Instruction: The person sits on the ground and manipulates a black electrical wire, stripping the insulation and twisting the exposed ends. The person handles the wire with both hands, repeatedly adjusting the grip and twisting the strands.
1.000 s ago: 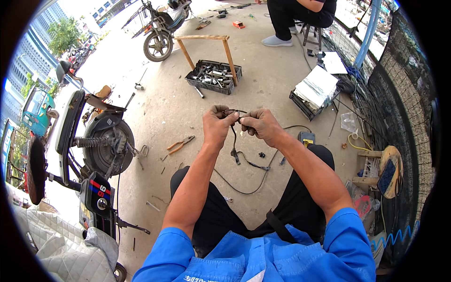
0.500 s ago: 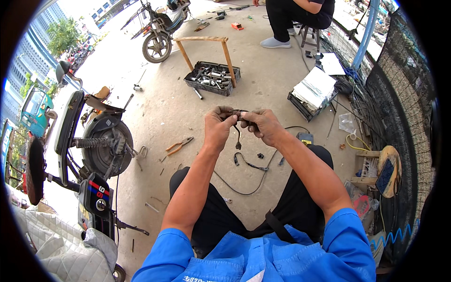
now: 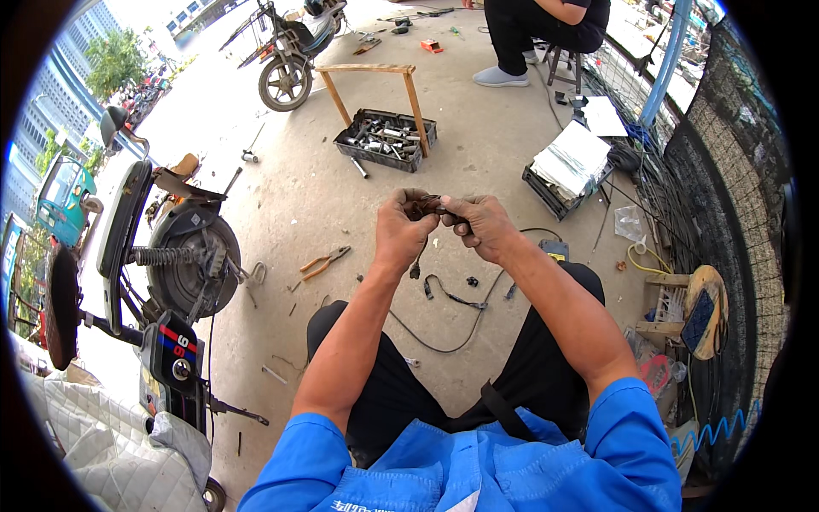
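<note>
Both of my hands are raised in front of me, fingertips close together over the concrete floor. Thumb and fingers of my left hand are closed on a bundle of dark wires. My right hand pinches the same bundle from the other side. A short lead with a small dark connector hangs below my left hand. The fingers hide much of the bundle. Between my knees a long black cable curls on the floor, near a small black part. Orange-handled pliers lie left of my left forearm.
A black crate of metal parts with a wooden handle stands ahead. At left is a partly dismantled scooter. Papers cover a crate at right. Farther off, a person sits on a stool, and an electric bike is parked.
The wire bundle has turned in my fingers, showing more brownish strands. The hanging connector has swung left and slightly down. My hands stay almost in place.
</note>
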Demonstrator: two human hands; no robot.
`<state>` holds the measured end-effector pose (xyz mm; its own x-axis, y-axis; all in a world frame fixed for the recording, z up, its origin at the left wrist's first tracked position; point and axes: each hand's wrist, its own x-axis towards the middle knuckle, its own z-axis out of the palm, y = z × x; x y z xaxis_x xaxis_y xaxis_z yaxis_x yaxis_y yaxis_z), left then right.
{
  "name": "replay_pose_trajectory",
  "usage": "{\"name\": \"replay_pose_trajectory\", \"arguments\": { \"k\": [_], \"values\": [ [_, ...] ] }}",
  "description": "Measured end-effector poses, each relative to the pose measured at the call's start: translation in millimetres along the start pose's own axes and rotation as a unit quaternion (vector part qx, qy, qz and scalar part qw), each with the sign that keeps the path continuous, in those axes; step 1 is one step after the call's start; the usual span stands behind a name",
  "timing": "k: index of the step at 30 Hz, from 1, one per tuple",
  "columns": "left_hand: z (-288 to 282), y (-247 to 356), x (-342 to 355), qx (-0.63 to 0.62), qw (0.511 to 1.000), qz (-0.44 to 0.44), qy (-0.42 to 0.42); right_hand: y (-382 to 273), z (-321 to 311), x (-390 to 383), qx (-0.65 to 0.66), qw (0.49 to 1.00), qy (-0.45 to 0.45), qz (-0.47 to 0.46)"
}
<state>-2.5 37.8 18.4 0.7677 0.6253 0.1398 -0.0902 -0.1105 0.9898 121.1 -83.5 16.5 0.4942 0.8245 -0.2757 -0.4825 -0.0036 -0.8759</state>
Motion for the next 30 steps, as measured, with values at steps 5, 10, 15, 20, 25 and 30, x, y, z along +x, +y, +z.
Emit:
{"name": "replay_pose_trajectory", "arguments": {
  "k": [5, 10, 15, 20, 25, 30],
  "values": [
    [1, -3, 1, -0.004, 1.0, 0.0, 0.003, -4, 3, -4, -0.002, 1.0, 0.005, 0.004],
    [0, -2, 1, 0.035, 0.999, -0.009, 0.006, -5, 3, -6, -0.01, 1.0, 0.01, -0.009],
    [0, -10, 3, 0.021, 0.999, -0.009, 0.045, -5, 1, -5, -0.008, 1.0, -0.006, -0.028],
    [-3, -12, 4, -0.014, 0.998, -0.012, 0.063, -7, 5, -7, 0.049, 0.994, -0.058, -0.082],
    [-2, -12, 6, -0.059, 0.995, -0.009, 0.079, 3, -3, 3, -0.033, 0.996, 0.04, -0.078],
    [-1, -9, 4, -0.072, 0.995, -0.009, 0.063, 2, 11, -6, -0.06, 0.997, 0.02, -0.034]
  ]
}}
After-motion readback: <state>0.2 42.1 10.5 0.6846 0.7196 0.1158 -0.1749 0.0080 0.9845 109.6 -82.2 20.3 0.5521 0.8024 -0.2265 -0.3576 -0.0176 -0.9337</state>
